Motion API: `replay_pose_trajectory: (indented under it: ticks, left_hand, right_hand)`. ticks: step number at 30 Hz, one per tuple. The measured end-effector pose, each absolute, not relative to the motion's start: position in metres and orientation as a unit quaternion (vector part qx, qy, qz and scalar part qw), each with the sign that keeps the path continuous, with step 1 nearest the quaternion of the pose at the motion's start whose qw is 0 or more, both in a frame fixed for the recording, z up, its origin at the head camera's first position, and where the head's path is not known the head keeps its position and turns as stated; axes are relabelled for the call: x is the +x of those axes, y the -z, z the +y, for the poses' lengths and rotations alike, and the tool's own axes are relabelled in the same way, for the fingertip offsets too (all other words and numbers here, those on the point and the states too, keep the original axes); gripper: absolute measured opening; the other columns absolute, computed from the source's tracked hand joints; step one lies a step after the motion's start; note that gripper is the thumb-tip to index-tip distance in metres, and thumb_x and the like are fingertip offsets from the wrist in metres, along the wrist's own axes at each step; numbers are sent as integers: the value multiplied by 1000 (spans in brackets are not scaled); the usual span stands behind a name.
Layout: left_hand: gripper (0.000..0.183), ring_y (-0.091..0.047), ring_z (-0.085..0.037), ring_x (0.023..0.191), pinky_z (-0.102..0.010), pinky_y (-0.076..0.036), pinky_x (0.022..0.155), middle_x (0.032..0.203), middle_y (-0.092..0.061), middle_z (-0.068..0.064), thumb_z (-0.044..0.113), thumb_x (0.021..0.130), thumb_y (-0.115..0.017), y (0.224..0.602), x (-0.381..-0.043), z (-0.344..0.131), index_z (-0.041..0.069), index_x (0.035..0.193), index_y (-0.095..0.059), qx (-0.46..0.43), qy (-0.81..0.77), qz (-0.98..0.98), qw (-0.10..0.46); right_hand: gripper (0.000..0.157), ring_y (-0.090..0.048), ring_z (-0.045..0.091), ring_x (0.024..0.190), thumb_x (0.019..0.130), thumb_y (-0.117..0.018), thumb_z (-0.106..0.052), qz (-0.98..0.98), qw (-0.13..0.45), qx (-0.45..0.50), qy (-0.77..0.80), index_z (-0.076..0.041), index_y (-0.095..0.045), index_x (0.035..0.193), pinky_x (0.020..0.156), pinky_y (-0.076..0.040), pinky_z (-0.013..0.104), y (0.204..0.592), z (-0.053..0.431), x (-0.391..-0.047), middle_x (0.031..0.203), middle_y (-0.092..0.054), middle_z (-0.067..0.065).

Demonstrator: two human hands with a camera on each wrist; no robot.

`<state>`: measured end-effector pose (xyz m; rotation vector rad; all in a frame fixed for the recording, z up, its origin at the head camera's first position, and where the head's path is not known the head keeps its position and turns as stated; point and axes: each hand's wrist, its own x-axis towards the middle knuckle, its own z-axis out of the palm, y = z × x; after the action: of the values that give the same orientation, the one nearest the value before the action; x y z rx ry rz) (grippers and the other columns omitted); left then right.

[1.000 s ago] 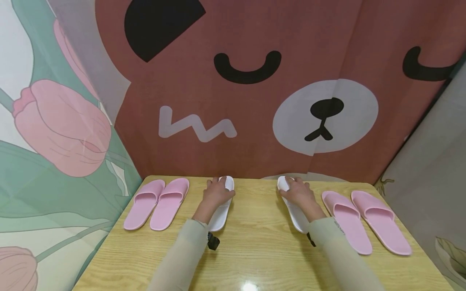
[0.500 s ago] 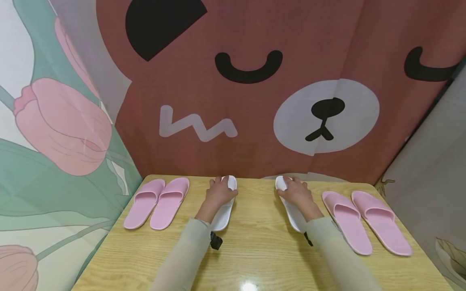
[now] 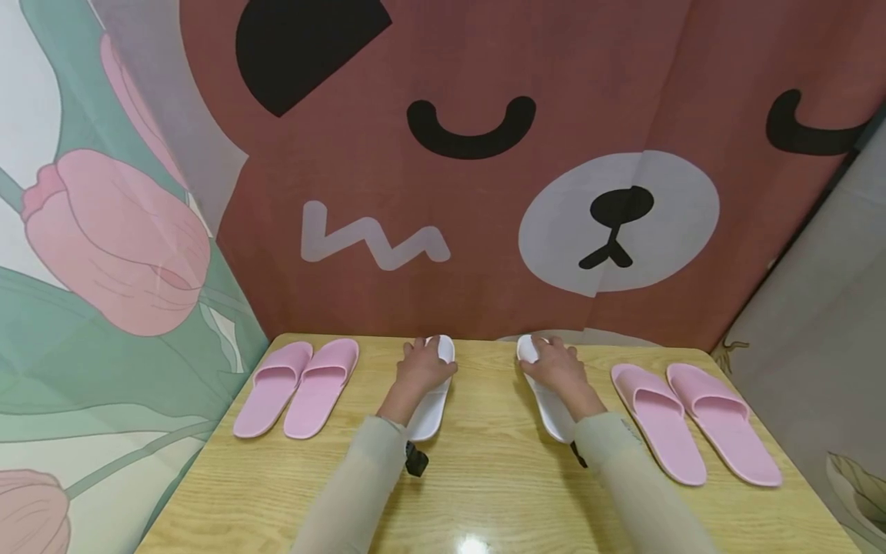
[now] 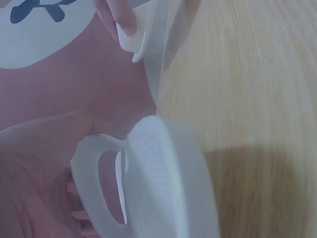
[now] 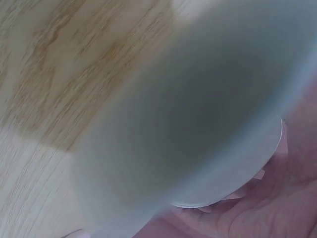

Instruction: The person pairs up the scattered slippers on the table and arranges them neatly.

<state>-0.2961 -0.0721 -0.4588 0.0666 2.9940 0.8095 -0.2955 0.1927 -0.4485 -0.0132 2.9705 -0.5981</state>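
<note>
My left hand (image 3: 424,368) grips a white slipper (image 3: 431,415) across its strap end, near the back of the table. To its right, my right hand (image 3: 557,368) holds a second white slipper (image 3: 551,412) the same way. A gap of bare wood separates the two slippers. In the left wrist view the strap of the left slipper (image 4: 163,183) arches beside my palm, and the other slipper (image 4: 141,29) shows at the top under the right hand's fingers. The right slipper (image 5: 198,114) is close and blurred in the right wrist view, covering much of it.
Two pink slippers (image 3: 304,404) lie side by side at the table's left. Another pink pair (image 3: 671,442) lies at the right, close to my right forearm. Behind the wooden table (image 3: 477,477) hangs a curtain (image 3: 360,300) with a bear print.
Both hands have shifted inward with their white slippers, the left one rightward and the right one leftward, so the gap between them is narrower. The pink pairs stay put.
</note>
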Motion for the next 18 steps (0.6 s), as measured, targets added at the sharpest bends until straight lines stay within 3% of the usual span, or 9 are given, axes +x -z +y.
replay_pose_trajectory:
  ticks: [18]
  left_hand:
    - [79, -31, -45, 140, -68, -37, 103, 160, -32, -15, 43, 90, -67, 455, -296, -57, 9, 156, -39, 27, -256, 966, 22]
  right_hand:
    - [76, -33, 58, 135, 97, -59, -46, 979, 49, -2, 199, -12, -33, 159, 101, -36, 71, 450, 185, -297, 158, -29, 27]
